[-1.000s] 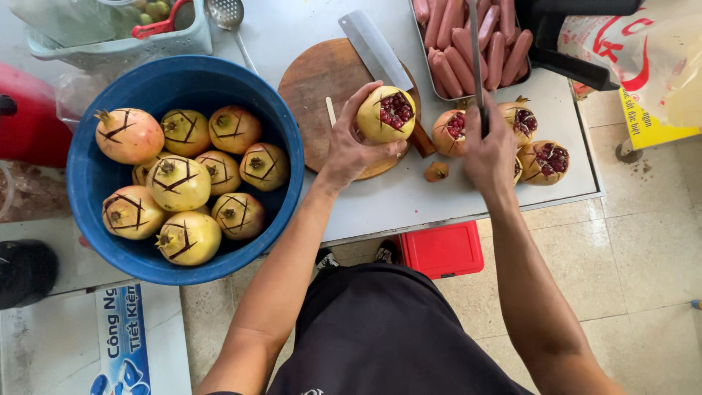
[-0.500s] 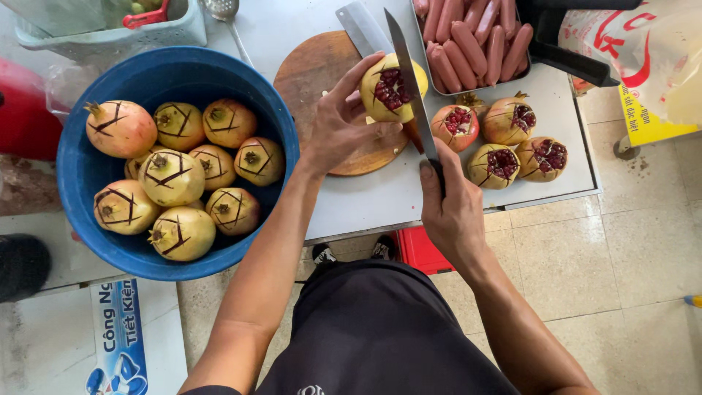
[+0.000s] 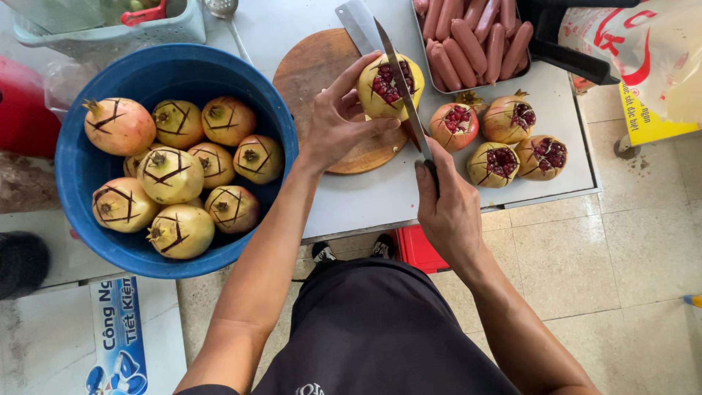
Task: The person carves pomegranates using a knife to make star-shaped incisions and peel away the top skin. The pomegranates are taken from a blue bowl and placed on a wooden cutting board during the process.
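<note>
My left hand (image 3: 338, 117) grips a yellow pomegranate (image 3: 380, 106) with its top cut off and red seeds showing, held over a round wooden cutting board (image 3: 311, 69). My right hand (image 3: 450, 208) holds a long knife (image 3: 398, 77) by the handle. The blade lies across the open top of the fruit. Several other topped pomegranates (image 3: 504, 135) lie on the white table (image 3: 365, 201) to the right of the board.
A blue tub (image 3: 88, 241) at left holds several scored whole pomegranates (image 3: 172, 175). A metal tray of red sausages (image 3: 472, 40) and a cleaver (image 3: 355, 22) lie at the back. A pale green basket (image 3: 110, 33) sits at top left. A red stool (image 3: 417, 249) stands under the table's edge.
My right hand left the cut pomegranates, drew back toward me and brought the knife blade down onto the fruit in my left hand.
</note>
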